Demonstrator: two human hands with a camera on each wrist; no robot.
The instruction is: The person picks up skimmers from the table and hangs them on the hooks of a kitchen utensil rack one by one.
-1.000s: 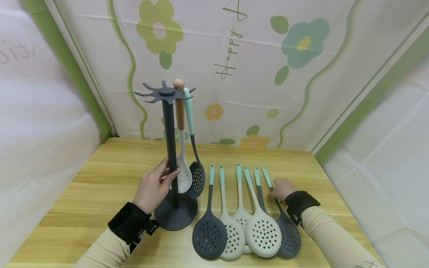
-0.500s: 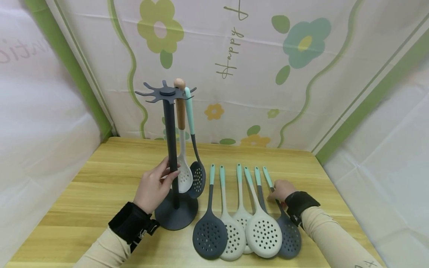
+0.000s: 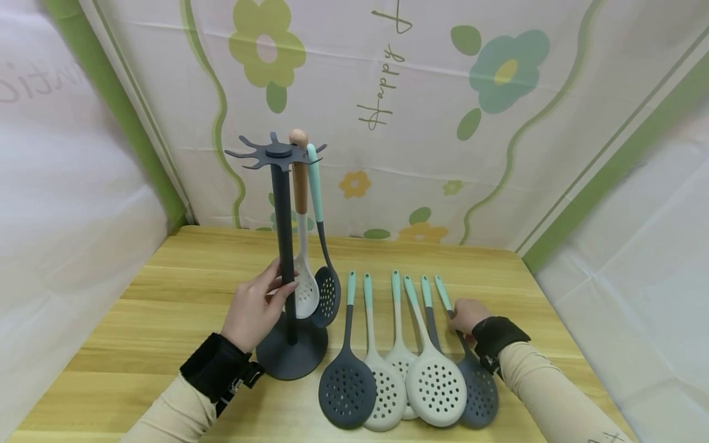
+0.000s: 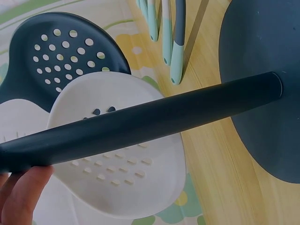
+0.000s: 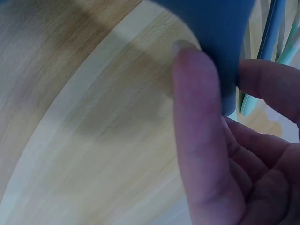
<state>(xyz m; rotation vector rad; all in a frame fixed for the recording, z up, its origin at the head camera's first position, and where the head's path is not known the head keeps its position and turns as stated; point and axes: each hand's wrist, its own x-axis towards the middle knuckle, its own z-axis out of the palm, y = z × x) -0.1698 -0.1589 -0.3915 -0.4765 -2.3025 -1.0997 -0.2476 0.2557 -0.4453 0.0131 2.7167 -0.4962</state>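
Observation:
My left hand (image 3: 255, 311) grips the upright pole of a dark utensil stand (image 3: 284, 227) with a round base and a pronged top. Hanging from the prongs are a white slotted spoon (image 3: 306, 292) with a wooden handle and a dark skimmer with a mint handle (image 3: 314, 184). In the left wrist view, fingertips (image 4: 35, 187) lie against the pole (image 4: 154, 119). At the right end of a row of utensils, my right hand (image 3: 471, 317) pinches the shaft of a dark grey skimmer (image 3: 480, 397). Thumb and fingers sit on either side of its shaft (image 5: 228, 70) in the right wrist view.
Between the stand and my right hand lie a dark skimmer (image 3: 347, 394), a pale one (image 3: 386, 397) and a larger pale skimmer (image 3: 436, 394) overlapping its neighbours. All have mint handle ends. A patterned cloth (image 3: 410, 154) rises behind the wooden table (image 3: 138, 320).
Both hands keep their places on the stand's pole and the dark grey skimmer. Only the head view has drifted very slightly.

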